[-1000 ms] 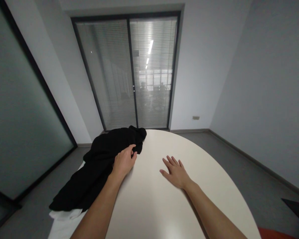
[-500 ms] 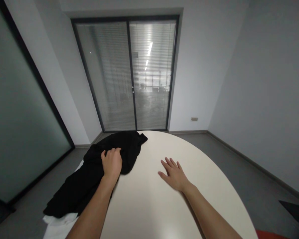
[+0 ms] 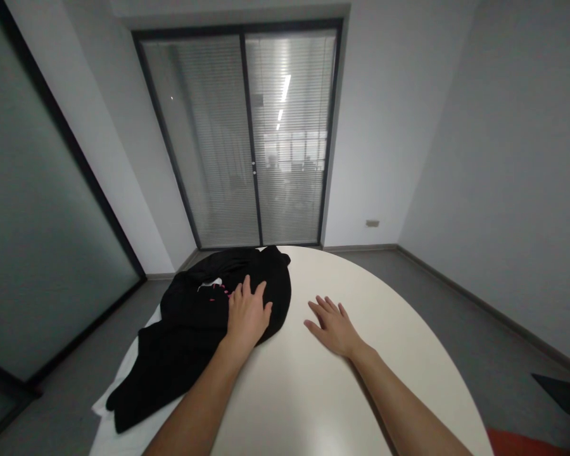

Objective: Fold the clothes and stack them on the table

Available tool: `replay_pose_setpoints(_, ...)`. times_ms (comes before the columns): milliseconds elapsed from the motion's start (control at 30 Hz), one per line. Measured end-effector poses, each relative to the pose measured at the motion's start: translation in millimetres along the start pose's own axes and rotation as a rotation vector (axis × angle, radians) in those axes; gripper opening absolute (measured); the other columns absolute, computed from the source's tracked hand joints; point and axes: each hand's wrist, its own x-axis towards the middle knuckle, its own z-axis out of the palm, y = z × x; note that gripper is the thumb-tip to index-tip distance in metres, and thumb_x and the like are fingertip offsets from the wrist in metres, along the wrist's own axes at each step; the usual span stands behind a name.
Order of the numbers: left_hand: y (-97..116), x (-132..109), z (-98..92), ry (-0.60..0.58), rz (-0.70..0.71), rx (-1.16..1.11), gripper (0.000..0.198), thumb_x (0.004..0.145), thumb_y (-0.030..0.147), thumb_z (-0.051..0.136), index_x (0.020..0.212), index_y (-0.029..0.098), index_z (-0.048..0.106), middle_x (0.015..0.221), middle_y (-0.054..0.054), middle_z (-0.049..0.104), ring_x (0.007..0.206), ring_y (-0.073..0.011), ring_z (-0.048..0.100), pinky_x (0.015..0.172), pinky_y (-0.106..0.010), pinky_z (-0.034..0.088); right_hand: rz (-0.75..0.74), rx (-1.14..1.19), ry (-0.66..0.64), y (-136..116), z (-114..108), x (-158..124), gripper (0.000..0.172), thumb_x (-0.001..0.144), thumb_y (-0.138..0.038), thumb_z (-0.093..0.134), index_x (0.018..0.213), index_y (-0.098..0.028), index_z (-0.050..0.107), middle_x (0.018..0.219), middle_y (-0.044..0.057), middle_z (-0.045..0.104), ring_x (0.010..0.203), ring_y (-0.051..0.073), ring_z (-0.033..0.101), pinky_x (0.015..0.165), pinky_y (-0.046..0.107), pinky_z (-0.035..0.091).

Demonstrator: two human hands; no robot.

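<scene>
A black garment (image 3: pixel 180 348) lies loosely spread over the left side of the white table (image 3: pixel 285 405). Pink marks and a small white patch show near its middle. On its right part rests my left hand (image 3: pixel 247 310), palm down, fingers spread. My right hand (image 3: pixel 335 326) lies on the bare tabletop to the right of the garment, its fingers stretched out and holding nothing. White cloth (image 3: pixel 118 437) shows beneath the garment's left and near edges. The garment's exact kind cannot be made out.
The table's rounded edge curves around the far and right sides. Beyond it stands a glass door (image 3: pixel 289 190) with blinds. A frosted glass panel (image 3: pixel 42 209) is at left. Something red (image 3: pixel 517 442) and a dark pointed object (image 3: pixel 563 392) appear at lower right.
My left hand has moved right and opened flat. The garment has spread rightward, and its pink marks and white patch now show. My right hand has barely moved.
</scene>
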Motion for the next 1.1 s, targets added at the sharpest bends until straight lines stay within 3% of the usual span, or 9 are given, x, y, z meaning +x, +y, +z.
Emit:
replay_pose_setpoints(100, -5.5, 1.2, 11.8, -0.182, 0.083, -0.076, 0.045, 0.093, 0.031, 0.058, 0.136, 0.016, 0.058, 0.138, -0.017, 0.058, 0.127, -0.0326, 0.055, 0.107, -0.045, 0.039, -0.016, 0.039, 0.057, 1.6, 1.5, 0.4, 0.062, 0.095, -0.053, 0.046, 0.15, -0.023, 0.043, 0.157, 0.012, 0.038, 0.148, 0.035, 0.026, 0.117, 0.063, 0.014)
replay_pose_setpoints(200, 4.8, -5.3, 19.9, -0.252, 0.28, -0.172, 0.036, 0.094, 0.027, 0.055, 0.128, 0.019, 0.064, 0.128, -0.01, 0.066, 0.119, -0.0252, 0.06, 0.105, -0.035, 0.042, -0.062, 0.094, 0.171, 0.3, -1.1, 0.7, 0.058, 0.096, -0.043, 0.048, 0.151, -0.026, 0.039, 0.153, 0.01, 0.045, 0.144, 0.031, 0.035, 0.117, 0.062, 0.019)
replay_pose_setpoints(333, 25.6, -17.0, 21.8, -0.361, 0.628, -0.406, 0.029, 0.097, 0.024, 0.051, 0.121, 0.022, 0.068, 0.121, -0.006, 0.07, 0.114, -0.0223, 0.062, 0.104, -0.034, 0.042, -0.308, 0.134, 0.273, -6.7, -9.4, -0.2, 0.06, 0.096, -0.028, 0.048, 0.154, -0.028, 0.033, 0.157, 0.008, 0.037, 0.143, 0.024, 0.035, 0.117, 0.047, 0.031)
replay_pose_setpoints(433, 31.5, -20.0, 15.3, -0.442, 0.731, -0.511, 0.027, 0.097, 0.023, 0.049, 0.115, 0.025, 0.069, 0.116, -0.002, 0.071, 0.111, -0.0207, 0.063, 0.104, -0.033, 0.042, -0.44, 0.089, 0.225, -11.5, -11.8, -1.8, 0.051, 0.094, -0.023, 0.051, 0.144, -0.03, 0.05, 0.159, 0.005, 0.033, 0.145, 0.025, 0.031, 0.117, 0.046, 0.032)
replay_pose_setpoints(567, 20.9, -17.6, 1.1, -0.359, 0.57, -0.35, 0.038, 0.088, 0.023, 0.062, 0.126, 0.025, 0.063, 0.127, -0.007, 0.063, 0.12, -0.0243, 0.057, 0.105, -0.035, 0.041, -0.367, 0.026, 0.211, -14.1, -12.0, -2.7, 0.028, 0.094, -0.031, 0.055, 0.117, -0.027, 0.07, 0.146, 0.006, 0.051, 0.139, 0.029, 0.037, 0.115, 0.048, 0.031)
replay_pose_setpoints(667, 6.6, -15.3, -5.5, -0.344, 0.349, -0.039, 0.059, 0.083, 0.029, 0.068, 0.138, 0.017, 0.054, 0.133, -0.015, 0.06, 0.125, -0.033, 0.053, 0.109, -0.045, 0.037, -0.204, 0.013, 0.22, -14.3, -16.3, -1.2, 0.027, 0.097, -0.036, 0.05, 0.112, -0.025, 0.07, 0.124, 0.007, 0.066, 0.127, 0.027, 0.048, 0.109, 0.044, 0.035)
replay_pose_setpoints(800, -3.6, -13.2, -12.3, -0.308, 0.152, 0.186, 0.057, 0.083, 0.041, 0.067, 0.13, 0.009, 0.059, 0.126, -0.021, 0.064, 0.124, -0.0412, 0.053, 0.109, -0.056, 0.032, 0.029, -0.008, 0.278, -5.3, -24.8, 2.9, 0.03, 0.098, -0.036, 0.046, 0.11, -0.022, 0.07, 0.116, 0.009, 0.07, 0.118, 0.027, 0.053, 0.1, 0.041, 0.037)
replay_pose_setpoints(900, -0.9, -13.9, -21.5, -0.329, 0.139, 0.192, 0.053, 0.084, 0.046, 0.066, 0.122, 0.009, 0.064, 0.12, -0.021, 0.068, 0.118, -0.041, 0.058, 0.103, -0.054, 0.04, 0.188, -0.032, 0.367, 13.0, -29.4, 5.1, 0.032, 0.098, -0.034, 0.044, 0.113, -0.021, 0.069, 0.119, 0.009, 0.07, 0.118, 0.028, 0.055, 0.099, 0.041, 0.038)
replay_pose_setpoints(1100, 14.5, -22.0, -36.5, -0.415, 0.312, 0.089, 0.029, 0.085, 0.023, 0.066, 0.114, 0.017, 0.069, 0.115, -0.015, 0.071, 0.111, -0.033, 0.064, 0.094, -0.042, 0.048, 0.371, -0.011, 0.36, 37.2, -34.8, 3.6, 0.043, 0.095, -0.027, 0.039, 0.127, -0.019, 0.065, 0.125, 0.011, 0.068, 0.115, 0.03, 0.059, 0.092, 0.04, 0.044)
